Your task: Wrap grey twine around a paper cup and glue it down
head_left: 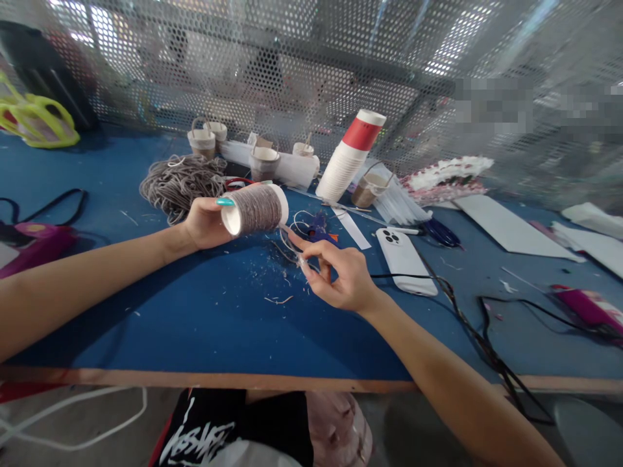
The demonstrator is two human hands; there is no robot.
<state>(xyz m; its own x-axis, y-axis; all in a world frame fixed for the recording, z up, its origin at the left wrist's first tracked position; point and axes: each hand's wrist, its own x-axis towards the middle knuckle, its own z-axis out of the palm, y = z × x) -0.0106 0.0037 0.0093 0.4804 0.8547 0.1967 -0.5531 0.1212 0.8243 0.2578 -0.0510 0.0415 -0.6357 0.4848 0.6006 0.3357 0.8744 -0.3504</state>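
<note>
My left hand (210, 222) grips a paper cup (235, 220) tilted on its side above the table, its mouth facing left. Grey-brown cord (260, 209) is wound round the cup's wall, leaving a white band at the right end. Close to that end, my right hand (341, 274) has its thumb and index finger brought together on a strand of cord (291, 244) that runs up to the cup. A heap of the same grey cord (182, 181) lies behind my left hand. Beyond my right fingertips is a dark blue tool (318, 227) with an orange part.
A leaning stack of paper cups (346, 162) and small cord-wrapped baskets (265, 162) stand along the perforated metal screen (292, 65). A white phone (406, 263) and black cables (452, 298) lie to the right. Fibre scraps litter the blue table (195, 318).
</note>
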